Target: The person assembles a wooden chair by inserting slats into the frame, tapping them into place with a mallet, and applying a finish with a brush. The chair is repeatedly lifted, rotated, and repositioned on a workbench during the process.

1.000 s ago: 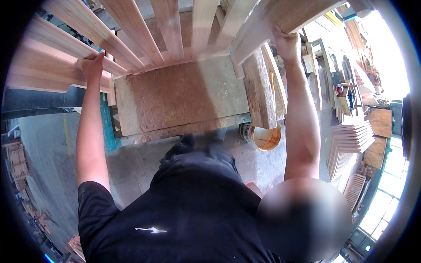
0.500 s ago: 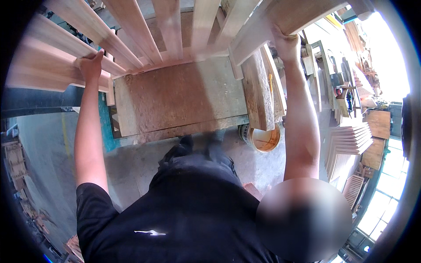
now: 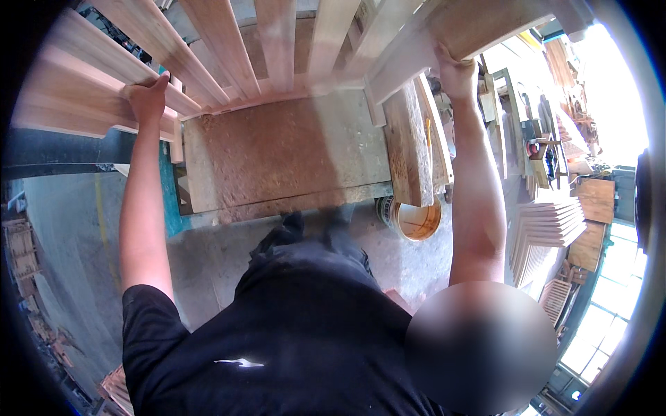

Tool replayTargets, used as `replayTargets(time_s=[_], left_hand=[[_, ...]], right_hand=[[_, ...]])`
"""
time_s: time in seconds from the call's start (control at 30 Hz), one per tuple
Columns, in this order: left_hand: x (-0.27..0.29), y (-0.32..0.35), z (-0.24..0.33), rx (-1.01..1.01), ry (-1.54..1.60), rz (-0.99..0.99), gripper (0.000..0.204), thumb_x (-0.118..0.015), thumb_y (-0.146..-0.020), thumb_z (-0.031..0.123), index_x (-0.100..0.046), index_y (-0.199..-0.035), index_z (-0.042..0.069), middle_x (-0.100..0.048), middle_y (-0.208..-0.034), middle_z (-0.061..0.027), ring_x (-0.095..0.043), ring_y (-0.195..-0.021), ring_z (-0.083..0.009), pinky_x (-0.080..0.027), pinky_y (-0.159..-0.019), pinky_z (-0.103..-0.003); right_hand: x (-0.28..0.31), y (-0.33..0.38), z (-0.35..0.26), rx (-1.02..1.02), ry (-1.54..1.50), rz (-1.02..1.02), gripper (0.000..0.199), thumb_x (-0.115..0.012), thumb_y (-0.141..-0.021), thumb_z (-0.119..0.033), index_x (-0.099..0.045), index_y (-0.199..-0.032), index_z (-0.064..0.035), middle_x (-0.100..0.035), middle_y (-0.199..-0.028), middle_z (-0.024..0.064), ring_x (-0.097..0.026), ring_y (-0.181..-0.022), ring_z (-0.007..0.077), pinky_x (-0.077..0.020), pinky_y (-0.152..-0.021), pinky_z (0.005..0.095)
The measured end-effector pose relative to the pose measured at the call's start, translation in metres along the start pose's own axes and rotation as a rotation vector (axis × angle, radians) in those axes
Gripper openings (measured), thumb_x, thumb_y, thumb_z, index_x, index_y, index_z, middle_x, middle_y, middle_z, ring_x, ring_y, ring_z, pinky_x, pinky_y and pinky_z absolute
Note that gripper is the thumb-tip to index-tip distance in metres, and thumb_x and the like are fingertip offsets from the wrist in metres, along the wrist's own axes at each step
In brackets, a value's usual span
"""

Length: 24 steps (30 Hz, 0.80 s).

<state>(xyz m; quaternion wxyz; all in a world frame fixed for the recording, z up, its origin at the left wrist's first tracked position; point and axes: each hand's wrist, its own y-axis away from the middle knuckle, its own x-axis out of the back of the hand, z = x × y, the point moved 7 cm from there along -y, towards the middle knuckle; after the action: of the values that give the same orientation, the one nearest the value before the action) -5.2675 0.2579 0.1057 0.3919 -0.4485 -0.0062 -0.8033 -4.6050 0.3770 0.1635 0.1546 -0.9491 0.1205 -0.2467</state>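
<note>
A large pale wooden frame with several slats (image 3: 275, 48) stands on edge across the workbench (image 3: 277, 156), fanning out toward the top of the view. My left hand (image 3: 147, 101) is closed round the wood at its left side, thumb up along a slat and the other fingers mostly hidden behind. At the opposite side, my right hand (image 3: 458, 75) grips the broad right-hand rail (image 3: 479, 31); its fingertips are hidden by the wood. Both arms are stretched well apart. The frame's lower rail rests at the far edge of the bench's worn board.
A thick rough timber block (image 3: 408, 149) lies along the bench's right side. Below it on the floor stands a round bucket (image 3: 387, 213). Stacked pale wooden parts (image 3: 551, 222) and more timber fill the right. A dark bar (image 3: 62, 154) runs at left.
The slatted frame and my left hand have shifted slightly to the right in view. My right hand keeps its grip in nearly the same place.
</note>
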Motion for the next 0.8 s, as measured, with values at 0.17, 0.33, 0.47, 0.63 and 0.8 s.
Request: replayTargets(time_s=[0.17,0.33,0.47,0.63,0.8], left_hand=[[0.004,0.0,0.007,-0.077,0.27,-0.245,0.051,-0.082,-0.081,0.041,-0.074,-0.097,-0.007,-0.074,-0.093,-0.018,-0.07,-0.089,-0.0268,-0.051,-0.082,-0.04],[-0.002,-0.004,-0.011,-0.172,0.392,-0.189,0.051,-0.084,-0.081,0.043,-0.073,-0.093,-0.005,-0.073,-0.09,-0.0124,-0.068,-0.085,-0.0205,-0.051,-0.079,-0.037],[0.006,0.001,-0.006,-0.239,0.395,-0.071,0.049,-0.085,-0.08,0.043,-0.072,-0.087,-0.004,-0.073,-0.09,-0.0097,-0.067,-0.085,-0.0178,-0.051,-0.078,-0.036],[0.0,-0.004,-0.011,-0.168,0.325,-0.182,0.048,-0.085,-0.08,0.039,-0.07,-0.084,-0.006,-0.072,-0.084,-0.0115,-0.066,-0.081,-0.0155,-0.051,-0.076,-0.035],[0.006,0.003,-0.005,-0.177,0.354,-0.042,0.048,-0.084,-0.08,0.034,-0.069,-0.087,-0.011,-0.073,-0.085,-0.0145,-0.069,-0.082,-0.0195,-0.052,-0.076,-0.038]], right_hand=[[0.001,0.001,0.0,0.022,0.045,-0.09,0.038,-0.075,-0.089,-0.035,-0.075,-0.097,0.0018,-0.073,-0.079,0.0084,-0.069,-0.068,0.0138,-0.0548,-0.062,0.0319],[0.0,0.0,0.01,-0.132,-0.016,-0.024,0.032,-0.072,-0.092,-0.029,-0.075,-0.101,0.0018,-0.072,-0.079,0.0113,-0.065,-0.061,0.013,-0.0491,-0.05,0.0255],[-0.004,0.002,0.001,-0.222,-0.06,-0.09,0.036,-0.073,-0.092,-0.024,-0.07,-0.11,0.0063,-0.07,-0.096,0.013,-0.067,-0.076,0.0172,-0.0574,-0.059,0.0282],[0.001,-0.003,0.012,-0.229,-0.1,-0.132,0.039,-0.074,-0.092,-0.024,-0.069,-0.115,0.0077,-0.071,-0.106,0.0162,-0.072,-0.089,0.0228,-0.0643,-0.068,0.031],[-0.005,0.001,0.006,-0.196,-0.145,-0.06,0.038,-0.076,-0.091,-0.023,-0.067,-0.114,0.0057,-0.072,-0.102,0.0137,-0.071,-0.079,0.02,-0.0635,-0.061,0.0291]])
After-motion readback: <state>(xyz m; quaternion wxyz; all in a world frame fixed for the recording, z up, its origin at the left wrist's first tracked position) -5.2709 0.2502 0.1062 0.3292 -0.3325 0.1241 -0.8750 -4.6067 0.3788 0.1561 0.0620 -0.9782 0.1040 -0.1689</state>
